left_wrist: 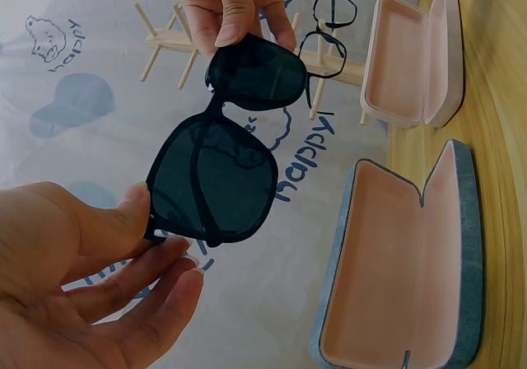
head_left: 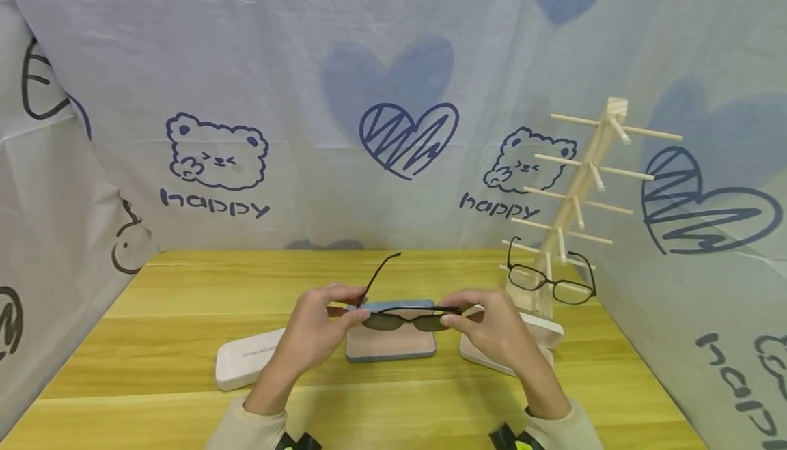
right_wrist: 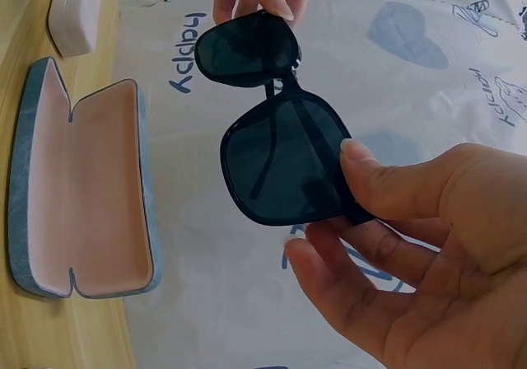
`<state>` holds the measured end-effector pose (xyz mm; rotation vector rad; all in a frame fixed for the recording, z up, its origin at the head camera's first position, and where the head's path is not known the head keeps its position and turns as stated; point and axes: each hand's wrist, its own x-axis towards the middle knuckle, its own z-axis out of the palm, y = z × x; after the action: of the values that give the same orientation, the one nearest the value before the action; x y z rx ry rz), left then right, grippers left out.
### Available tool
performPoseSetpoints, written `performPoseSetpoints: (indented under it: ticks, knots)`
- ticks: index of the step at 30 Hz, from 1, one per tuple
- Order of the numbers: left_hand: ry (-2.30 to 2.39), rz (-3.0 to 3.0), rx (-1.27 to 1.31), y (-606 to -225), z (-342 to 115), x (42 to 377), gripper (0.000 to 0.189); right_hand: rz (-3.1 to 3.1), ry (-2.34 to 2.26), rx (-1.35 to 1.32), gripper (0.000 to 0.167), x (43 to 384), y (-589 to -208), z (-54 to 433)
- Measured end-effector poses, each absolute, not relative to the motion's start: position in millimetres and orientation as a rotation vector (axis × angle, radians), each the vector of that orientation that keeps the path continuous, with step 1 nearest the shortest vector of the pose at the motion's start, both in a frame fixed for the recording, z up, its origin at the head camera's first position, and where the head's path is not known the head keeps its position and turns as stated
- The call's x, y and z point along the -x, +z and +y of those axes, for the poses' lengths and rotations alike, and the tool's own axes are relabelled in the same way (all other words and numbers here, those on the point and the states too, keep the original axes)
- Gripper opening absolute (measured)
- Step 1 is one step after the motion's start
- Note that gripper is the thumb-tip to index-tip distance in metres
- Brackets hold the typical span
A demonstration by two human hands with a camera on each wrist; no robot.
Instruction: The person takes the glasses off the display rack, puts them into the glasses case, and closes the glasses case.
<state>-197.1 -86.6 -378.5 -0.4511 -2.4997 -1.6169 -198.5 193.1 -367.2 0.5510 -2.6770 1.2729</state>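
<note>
Dark-lensed sunglasses (head_left: 387, 321) with a black frame are held up in front of me by both hands. My left hand (head_left: 321, 324) pinches one outer end of the frame between thumb and fingers, and one temple arm sticks up beside it. At the opposite end, my right hand (head_left: 488, 324) pinches the frame near its hinge. Through the lenses (right_wrist: 284, 159) in the right wrist view, dark temple arms show behind. Below the sunglasses lies an open blue glasses case (left_wrist: 469, 254) with a pink lining, holding nothing visible.
A closed white glasses case (head_left: 246, 358) lies to the left. Another white case (left_wrist: 449, 56) stands open at the right, partly behind my right hand. Behind it, a wooden peg stand (head_left: 578, 190) carries black-framed eyeglasses (head_left: 549, 283). A printed cloth (head_left: 295, 197) hangs behind the wooden table (head_left: 154, 327).
</note>
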Motion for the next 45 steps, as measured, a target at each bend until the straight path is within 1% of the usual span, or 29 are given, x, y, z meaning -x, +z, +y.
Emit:
performPoseSetpoints:
  ticks: [14,22,34,41,45]
  knots:
    - [-1.533,-2.525,0.458,-380.8,-83.3,195.5,0.028,-2.705,1.214,-0.537,0.013,199.6,-368.7,194.2]
    - [-1.495,-2.531,0.614,-382.7,-83.2,199.4,0.023,-2.714,1.185,-0.518,0.014,202.0,-366.8,195.0]
    - [-1.465,-2.564,0.679,-381.5,-88.6,198.7,0.02,-2.675,1.148,-0.385,0.012,203.2,-368.1,190.4]
    - [-1.463,-2.608,0.671,-381.1,-91.4,199.1,0.02,-2.707,1.168,-0.429,0.008,204.4,-368.8,191.1]
    - [-1.492,-2.631,0.69,-381.8,-94.9,200.1,0.021,-2.723,1.239,-0.453,0.01,205.1,-370.2,191.8]
